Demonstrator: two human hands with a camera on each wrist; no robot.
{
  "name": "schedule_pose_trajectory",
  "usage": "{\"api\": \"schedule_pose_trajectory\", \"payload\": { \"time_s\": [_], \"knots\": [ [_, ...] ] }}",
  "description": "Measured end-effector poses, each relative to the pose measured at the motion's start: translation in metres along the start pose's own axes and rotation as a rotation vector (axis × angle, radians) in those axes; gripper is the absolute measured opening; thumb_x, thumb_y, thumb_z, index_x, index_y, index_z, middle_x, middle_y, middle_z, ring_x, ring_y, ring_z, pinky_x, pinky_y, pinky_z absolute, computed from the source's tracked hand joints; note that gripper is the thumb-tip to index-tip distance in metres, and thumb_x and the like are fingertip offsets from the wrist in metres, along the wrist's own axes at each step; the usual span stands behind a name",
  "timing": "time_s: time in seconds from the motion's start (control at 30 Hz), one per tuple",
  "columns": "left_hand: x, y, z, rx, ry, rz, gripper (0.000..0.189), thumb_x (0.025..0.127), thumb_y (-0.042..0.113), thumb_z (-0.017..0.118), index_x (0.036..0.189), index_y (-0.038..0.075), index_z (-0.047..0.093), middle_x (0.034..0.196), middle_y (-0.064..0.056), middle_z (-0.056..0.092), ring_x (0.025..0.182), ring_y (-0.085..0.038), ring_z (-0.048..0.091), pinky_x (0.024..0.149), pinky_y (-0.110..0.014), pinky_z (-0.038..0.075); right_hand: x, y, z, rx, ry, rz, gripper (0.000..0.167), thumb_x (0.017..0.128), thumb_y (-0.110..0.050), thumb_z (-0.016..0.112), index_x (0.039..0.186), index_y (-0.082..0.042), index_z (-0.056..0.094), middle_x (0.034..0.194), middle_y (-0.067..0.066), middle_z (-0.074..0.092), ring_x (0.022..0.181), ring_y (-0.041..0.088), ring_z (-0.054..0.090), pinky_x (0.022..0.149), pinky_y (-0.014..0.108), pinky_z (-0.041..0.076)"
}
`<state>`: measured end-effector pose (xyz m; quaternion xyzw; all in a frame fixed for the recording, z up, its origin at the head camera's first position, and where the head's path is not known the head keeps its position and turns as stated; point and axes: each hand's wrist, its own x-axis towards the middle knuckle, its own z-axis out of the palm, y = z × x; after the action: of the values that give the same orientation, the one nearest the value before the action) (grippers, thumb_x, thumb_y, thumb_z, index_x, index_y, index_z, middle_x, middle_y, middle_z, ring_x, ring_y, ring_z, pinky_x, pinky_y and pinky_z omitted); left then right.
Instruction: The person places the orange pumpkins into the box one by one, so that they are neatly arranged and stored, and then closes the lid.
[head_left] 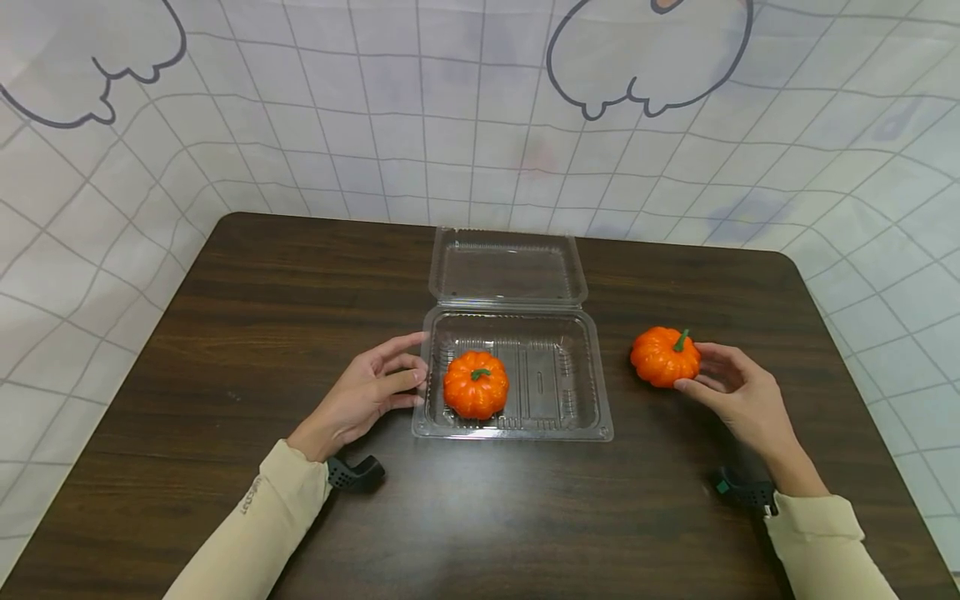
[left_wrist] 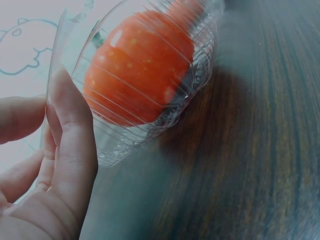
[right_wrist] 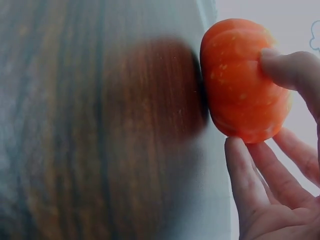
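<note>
One orange pumpkin [head_left: 476, 387] sits in the left part of a clear container [head_left: 597, 375], its short green stem uppermost. Container lies on the dark wood-grain tabletop [head_left: 300, 292]; ribbed base and walls, with a clear lid [head_left: 510, 267] folded back along the far edge.

Left hand [head_left: 378, 383]: pinching the container's left rim, thumb on one face and fingers on the other, seen best from the left wrist. The pumpkin inside is near those fingers, behind the see-through wall.

Second pumpkin [head_left: 663, 358], also orange: to the right of the container, apart from it, green stem leaning rightward. Right hand [head_left: 738, 392]: grasping this one between thumb and fingertips, from its right side. Cannot tell whether its underside touches the tabletop or is just above.

Black wrist straps, left strap [head_left: 356, 473] and right strap [head_left: 742, 490], by cream sleeves [head_left: 258, 517]. Lettering on the left sleeve too small to read. Beyond the tabletop, white backdrop [head_left: 450, 125] with grey grid lines and rounded cartoon outlines.
</note>
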<state>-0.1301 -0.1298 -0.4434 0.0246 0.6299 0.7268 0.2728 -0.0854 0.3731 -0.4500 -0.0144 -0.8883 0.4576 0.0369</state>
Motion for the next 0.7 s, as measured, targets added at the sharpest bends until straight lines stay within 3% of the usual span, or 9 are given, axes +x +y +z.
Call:
{"api": "schedule_pose_trajectory", "payload": {
  "time_s": [0.7],
  "knots": [
    [-0.003, 0.001, 0.0, 0.014, -0.003, 0.013, 0.064, 0.1, 0.015, 0.068, 0.158, 0.017, 0.041, 0.108, 0.001, 0.065, 0.091, -0.014, 0.064, 0.082, -0.027, 0.064, -0.006, -0.022, -0.012, -0.015, 0.048, -0.053, 0.057, 0.091, -0.014, 0.081, 0.14, -0.002, 0.056, 0.121, -0.03, 0.056, 0.105, -0.019, 0.059, 0.086, 0.002, 0.05]
  ]
}}
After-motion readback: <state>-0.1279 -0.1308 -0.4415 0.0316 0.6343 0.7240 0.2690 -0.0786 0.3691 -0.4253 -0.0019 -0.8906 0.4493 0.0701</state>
